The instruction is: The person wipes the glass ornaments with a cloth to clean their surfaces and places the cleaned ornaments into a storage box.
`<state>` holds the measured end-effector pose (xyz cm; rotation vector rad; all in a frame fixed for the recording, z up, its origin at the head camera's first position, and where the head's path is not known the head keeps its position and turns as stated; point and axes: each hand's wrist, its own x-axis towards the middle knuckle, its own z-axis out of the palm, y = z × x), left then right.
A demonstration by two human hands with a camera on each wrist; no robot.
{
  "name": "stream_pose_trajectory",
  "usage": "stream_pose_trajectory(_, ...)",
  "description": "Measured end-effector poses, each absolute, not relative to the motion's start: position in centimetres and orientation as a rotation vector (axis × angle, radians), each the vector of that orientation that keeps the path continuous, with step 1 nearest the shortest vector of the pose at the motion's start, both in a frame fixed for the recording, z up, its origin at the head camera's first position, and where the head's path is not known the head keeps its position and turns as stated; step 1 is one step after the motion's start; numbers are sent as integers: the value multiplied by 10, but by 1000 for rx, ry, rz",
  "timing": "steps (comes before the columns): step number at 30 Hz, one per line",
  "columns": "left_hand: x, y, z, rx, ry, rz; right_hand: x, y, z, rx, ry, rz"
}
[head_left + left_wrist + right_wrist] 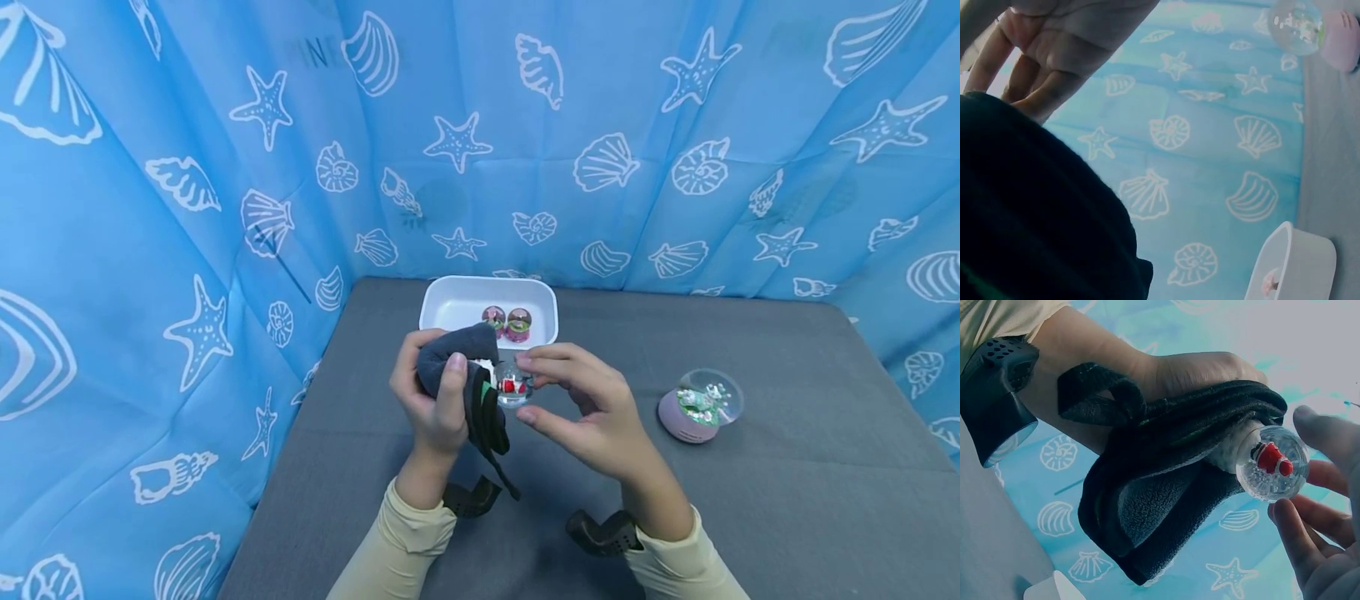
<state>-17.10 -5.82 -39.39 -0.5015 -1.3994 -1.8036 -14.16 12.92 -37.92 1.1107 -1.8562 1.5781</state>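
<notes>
My left hand (433,396) grips a dark cloth (457,350), with a black edge and strap. The cloth is folded round the white base (1232,447) of a small snow globe (514,387). Inside its clear ball is a red and white figure (1272,459). My right hand (588,396) holds the ball lightly between thumb and fingertips, from its free side. In the left wrist view the cloth (1041,206) hides the small globe, and the right hand (1066,37) shows above it.
A white tray (453,310) stands at the back, with two small pink-based snow globes (518,325) in it. To the right a larger snow globe (701,406) with a pink base lies tilted on the grey table (810,400). A blue shell-print curtain (465,200) hangs behind.
</notes>
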Motion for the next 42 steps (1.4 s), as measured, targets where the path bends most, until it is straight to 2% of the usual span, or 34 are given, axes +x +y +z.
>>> stream_pose_trajectory(16, -168, -57, -392, -504, -1372, -1818, -135, 129, -375, 991, -2094, 1640)
stream_pose_trajectory(26, -169, -58, -392, -550, -1426, -1809, -139, 130, -377, 1120, -1909, 1543)
stream_pose_trajectory(42, -169, -57, -392, -552, -1451, -1851, -136, 123, -375, 1122, -1854, 1319)
